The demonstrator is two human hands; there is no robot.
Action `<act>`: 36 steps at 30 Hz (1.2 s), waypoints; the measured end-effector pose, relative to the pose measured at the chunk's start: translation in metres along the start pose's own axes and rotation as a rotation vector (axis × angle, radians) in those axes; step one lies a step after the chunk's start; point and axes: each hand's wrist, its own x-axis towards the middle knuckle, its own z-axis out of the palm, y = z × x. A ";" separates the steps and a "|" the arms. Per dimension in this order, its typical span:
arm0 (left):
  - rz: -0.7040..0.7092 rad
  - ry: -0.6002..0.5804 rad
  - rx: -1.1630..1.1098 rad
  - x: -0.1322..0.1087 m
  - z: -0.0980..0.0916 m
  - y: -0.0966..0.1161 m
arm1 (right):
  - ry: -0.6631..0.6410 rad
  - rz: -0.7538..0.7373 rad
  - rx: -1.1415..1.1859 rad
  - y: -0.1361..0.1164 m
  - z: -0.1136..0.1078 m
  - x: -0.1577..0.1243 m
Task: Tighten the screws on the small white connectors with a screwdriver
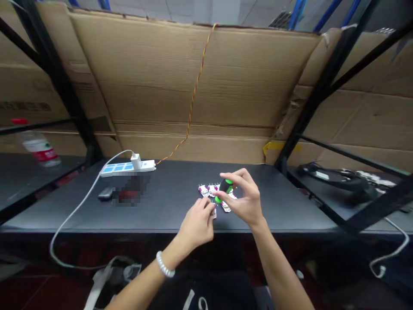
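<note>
Between the thumb and fingers of my right hand [243, 196] is a stubby black-and-green screwdriver [225, 187], tilted with its lower green end toward the left hand. A small white part with magenta bits [214, 211] is pinched in the fingertips of my left hand [200, 219], just below the tool's tip. Whether the tip touches that part I cannot tell. Several similar white-and-magenta parts [203, 190] with thin pins lie on the black tabletop [167, 202] behind and beside my hands, some partly hidden by the right hand.
A white power strip [111, 169] with a plugged-in charger [136, 161] lies back left; its white cable [75, 209] hangs over the front edge. Nearby is a dark mouse-like object [106, 194]. Black metal posts [298, 116] and cardboard walls [193, 86] enclose the table.
</note>
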 end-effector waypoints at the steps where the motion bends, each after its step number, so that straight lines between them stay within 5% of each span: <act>1: 0.000 -0.001 -0.002 0.000 0.000 0.000 | -0.005 -0.002 -0.005 0.000 0.000 -0.001; 6: -0.010 -0.016 -0.004 0.001 -0.001 0.001 | -0.178 0.090 0.246 0.004 0.001 -0.004; 11: -0.003 -0.005 -0.008 0.001 -0.001 0.001 | -0.001 0.031 0.062 0.006 0.003 -0.004; 16: -0.003 -0.015 0.000 0.001 -0.001 0.000 | -0.139 0.117 0.296 0.008 0.007 -0.010; 22: -0.019 -0.032 0.002 0.001 -0.003 0.002 | -0.013 0.114 0.151 0.011 0.008 -0.011; 28: -0.015 -0.024 -0.013 0.002 -0.004 0.004 | -0.132 0.165 0.376 0.006 0.003 -0.010; 36: -0.021 -0.016 -0.087 0.003 -0.003 0.002 | -0.015 0.159 0.266 0.009 0.010 -0.007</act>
